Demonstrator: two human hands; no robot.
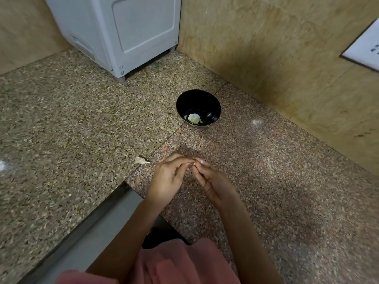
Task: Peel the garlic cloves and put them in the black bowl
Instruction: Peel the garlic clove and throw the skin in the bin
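The black bowl (198,108) stands on the granite counter, a little way beyond my hands, with a few pale peeled garlic pieces (193,118) at its bottom. My left hand (170,177) and my right hand (211,181) meet fingertip to fingertip above the counter and pinch a small garlic clove (192,165) between them; most of the clove is hidden by the fingers. A pale garlic clove or piece of skin (141,160) lies on the counter just left of my left hand.
A grey-white appliance (123,33) stands at the back left of the counter. Tan stone walls close the corner behind and to the right. A grey counter edge or sink rim (98,228) runs along the near left. A white sheet (365,48) hangs on the right wall.
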